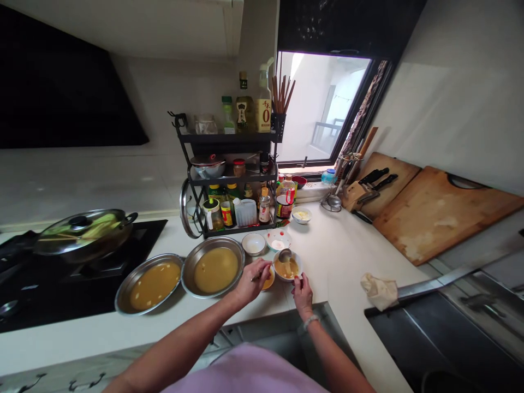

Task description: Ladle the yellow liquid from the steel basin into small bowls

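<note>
My left hand (254, 279) is closed around the handle of a metal ladle (285, 254), whose head is over a white bowl (301, 267). That bowl holds yellow-brown liquid with pale pieces. At its near right rim, my right hand (303, 295) grips the bowl with thumb and fingers. Partly hidden behind my left hand is a small bowl with orange-yellow contents (268, 279). A small white bowl (254, 245) and a red-patterned dish (279, 239) stand just beyond. To the left are two metal basins of yellowish liquid, one round (192, 284), the other further left (123, 300).
A lidded pan (82, 234) sits on the black stove at left. Behind the bowls rises a black rack (229, 179) of bottles and jars. Cutting boards (446, 213) and a knife block (355, 195) lean at right, near the sink (429, 333). A small bowl (302, 216) stands beside the rack.
</note>
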### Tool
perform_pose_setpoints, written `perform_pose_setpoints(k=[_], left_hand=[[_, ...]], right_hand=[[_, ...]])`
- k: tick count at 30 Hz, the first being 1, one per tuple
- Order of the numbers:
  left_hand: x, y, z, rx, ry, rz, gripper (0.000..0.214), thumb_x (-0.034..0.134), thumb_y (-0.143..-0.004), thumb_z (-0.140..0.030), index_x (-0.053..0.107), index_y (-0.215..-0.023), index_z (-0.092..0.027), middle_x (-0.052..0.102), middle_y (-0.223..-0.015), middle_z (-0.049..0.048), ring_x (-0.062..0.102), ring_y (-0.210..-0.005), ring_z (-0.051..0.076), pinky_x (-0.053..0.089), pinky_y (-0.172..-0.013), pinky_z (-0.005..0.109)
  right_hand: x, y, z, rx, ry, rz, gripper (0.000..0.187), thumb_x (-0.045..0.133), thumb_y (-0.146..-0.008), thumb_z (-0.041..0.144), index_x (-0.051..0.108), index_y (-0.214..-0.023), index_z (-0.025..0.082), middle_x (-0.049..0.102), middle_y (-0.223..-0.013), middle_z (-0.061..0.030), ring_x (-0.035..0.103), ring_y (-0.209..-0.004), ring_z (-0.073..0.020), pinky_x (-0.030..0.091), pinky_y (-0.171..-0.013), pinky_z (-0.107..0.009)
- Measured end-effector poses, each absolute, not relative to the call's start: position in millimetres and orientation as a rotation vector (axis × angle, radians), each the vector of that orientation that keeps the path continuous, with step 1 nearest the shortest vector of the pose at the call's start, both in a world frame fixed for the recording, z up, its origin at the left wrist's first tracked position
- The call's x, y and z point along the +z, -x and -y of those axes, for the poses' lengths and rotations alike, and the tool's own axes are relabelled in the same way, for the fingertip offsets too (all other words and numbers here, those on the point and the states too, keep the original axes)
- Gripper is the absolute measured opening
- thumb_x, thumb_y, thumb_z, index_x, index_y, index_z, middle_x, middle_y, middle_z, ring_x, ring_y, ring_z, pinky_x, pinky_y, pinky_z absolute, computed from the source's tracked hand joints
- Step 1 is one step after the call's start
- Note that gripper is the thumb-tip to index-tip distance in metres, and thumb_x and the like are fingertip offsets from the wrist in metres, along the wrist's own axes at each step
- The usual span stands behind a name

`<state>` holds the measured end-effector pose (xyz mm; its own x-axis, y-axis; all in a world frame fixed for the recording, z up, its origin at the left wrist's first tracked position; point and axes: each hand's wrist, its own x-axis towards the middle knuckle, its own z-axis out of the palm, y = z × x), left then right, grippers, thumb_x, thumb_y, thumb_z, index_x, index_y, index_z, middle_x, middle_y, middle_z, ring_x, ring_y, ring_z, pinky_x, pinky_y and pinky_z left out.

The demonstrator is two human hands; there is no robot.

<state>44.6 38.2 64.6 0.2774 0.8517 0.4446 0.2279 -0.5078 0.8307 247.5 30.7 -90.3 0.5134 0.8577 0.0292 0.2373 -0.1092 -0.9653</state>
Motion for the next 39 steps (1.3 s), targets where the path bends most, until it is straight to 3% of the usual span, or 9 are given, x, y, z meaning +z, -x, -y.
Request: perform_pose_setpoints(k=[4,12,19,24,30,39], left_hand=[[72,-29,-32,1.294,-1.993,-0.956,0.030,0.048,-0.091,-0.033,0.070,-0.100,-0.016,0.069,-0.081,0.0096,0.066,-0.064,0.013,0.054,-0.063,0.025],[71,63,-35,1.474,-1.273,-1.541,0.038,0.053,-0.083,-0.047,0.068,-0.091,-0.014,0.072,-0.066,0.0079,0.070,-0.059,0.021,0.057,-0.060,0.032],[39,153,-4,1.307,-1.519,-1.933,0.031,0.053,-0.079,-0.045,0.069,-0.085,-0.019,0.072,-0.060,0.0053,0.072,-0.063,0.023,0.055,-0.063,0.030],[28,164,7,1.223,-1.470,-1.914,0.029,0.054,-0.076,-0.045,0.067,-0.079,-0.020,0.072,-0.061,0.0054,0.071,-0.057,0.023,0.054,-0.056,0.029],[19,148,-2,1.423,-0.946,-1.783,0.022,0.055,-0.075,-0.037,0.064,-0.075,-0.017,0.068,-0.052,0.0061,0.069,-0.052,0.026,0.057,-0.055,0.036],[35,139,-10,1.616,-0.580,-1.639,0.008,0.059,-0.072,-0.021,0.063,-0.072,-0.014,0.070,-0.060,0.0071,0.069,-0.053,0.023,0.059,-0.061,0.035]], right_hand=[[-90,-248,-31,0.691,1.639,0.954,0.079,0.042,-0.075,0.068,0.056,-0.123,0.006,0.066,-0.068,-0.0052,0.056,-0.043,-0.0177,0.044,-0.046,-0.030],[-92,-250,-32,0.700,1.635,0.961,0.079,0.043,-0.075,0.067,0.055,-0.124,0.007,0.068,-0.070,-0.0063,0.057,-0.044,-0.0185,0.046,-0.049,-0.031],[-94,-251,-32,0.702,1.640,0.967,0.075,0.044,-0.076,0.067,0.055,-0.120,0.008,0.067,-0.069,-0.0053,0.057,-0.045,-0.0189,0.046,-0.050,-0.031],[-95,-251,-33,0.699,1.645,0.977,0.072,0.043,-0.076,0.067,0.055,-0.117,0.009,0.066,-0.069,-0.0044,0.057,-0.045,-0.0186,0.047,-0.050,-0.031],[-93,-251,-33,0.696,1.640,0.987,0.069,0.044,-0.076,0.067,0.056,-0.114,0.011,0.065,-0.068,-0.0034,0.056,-0.045,-0.0180,0.046,-0.050,-0.031],[-93,-250,-32,0.705,1.634,0.977,0.073,0.043,-0.076,0.068,0.055,-0.118,0.010,0.065,-0.066,-0.0028,0.057,-0.045,-0.0187,0.045,-0.048,-0.030]])
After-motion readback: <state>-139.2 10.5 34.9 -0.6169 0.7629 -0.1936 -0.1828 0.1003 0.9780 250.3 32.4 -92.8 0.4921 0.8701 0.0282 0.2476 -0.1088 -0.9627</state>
